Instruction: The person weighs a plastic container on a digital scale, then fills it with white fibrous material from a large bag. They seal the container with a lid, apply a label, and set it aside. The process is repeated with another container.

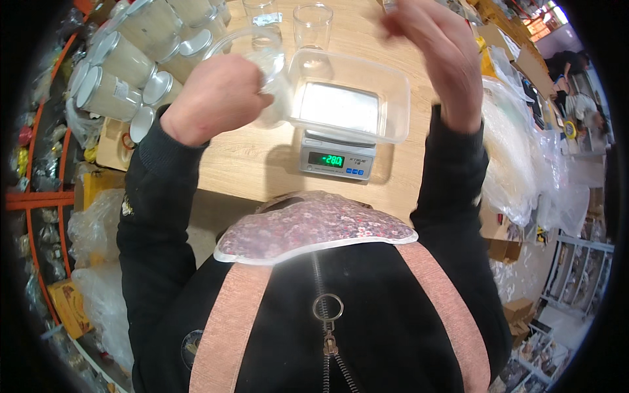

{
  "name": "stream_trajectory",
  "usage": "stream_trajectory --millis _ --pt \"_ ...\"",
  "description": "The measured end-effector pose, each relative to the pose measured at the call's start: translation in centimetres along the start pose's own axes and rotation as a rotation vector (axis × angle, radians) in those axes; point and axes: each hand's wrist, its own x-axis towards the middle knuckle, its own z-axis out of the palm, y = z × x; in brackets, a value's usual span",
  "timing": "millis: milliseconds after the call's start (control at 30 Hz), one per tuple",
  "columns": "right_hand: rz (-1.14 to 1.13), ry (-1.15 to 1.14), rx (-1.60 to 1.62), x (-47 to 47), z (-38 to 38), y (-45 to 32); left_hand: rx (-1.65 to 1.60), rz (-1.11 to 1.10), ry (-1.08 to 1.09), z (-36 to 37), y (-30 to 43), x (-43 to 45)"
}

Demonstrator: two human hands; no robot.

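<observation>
My left hand [216,98] is closed around the rim of a clear round plastic container [277,98], tilted just left of the scale. A clear rectangular plastic tub [395,93] rests on a digital weighing scale [336,159], whose green display is lit. My right hand [437,54] is raised at the upper right, blurred by motion; whether its fingers hold anything is unclear. Beyond the tub stand an open clear cup [313,24] and another clear cup [260,12] with a small label or packet at it.
Several clear jars with silver lids [118,93] are stacked at the left of the wooden table [231,167]. Large clear plastic bags [511,152] and cardboard boxes lie at the right. Shelves flank both sides. A person [565,66] is far off at the upper right.
</observation>
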Motion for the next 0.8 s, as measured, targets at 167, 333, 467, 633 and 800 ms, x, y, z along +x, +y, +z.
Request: stream_trajectory --millis 167,333,467,633,800 --pt "1.644 -0.196 0.733 -11.7 6.5 -7.5 -0.021 0.008 -0.037 5.1 -7.5 -1.9" --pt "1.917 0.246 0.936 -16.4 11.3 -5.1 0.019 0.144 -0.18 8.6 -10.0 -1.6" --pt "1.926 0.416 1.009 -18.7 14.2 -2.1 0.011 0.271 -0.215 12.8 -10.3 -0.3" --pt "1.859 0.693 1.252 -18.3 16.2 -1.4 -0.041 0.362 -0.218 17.1 -9.9 -0.4" --pt "1.713 0.644 0.804 -13.5 15.2 -5.9 -0.101 0.429 -0.117 18.4 -11.6 -2.0"
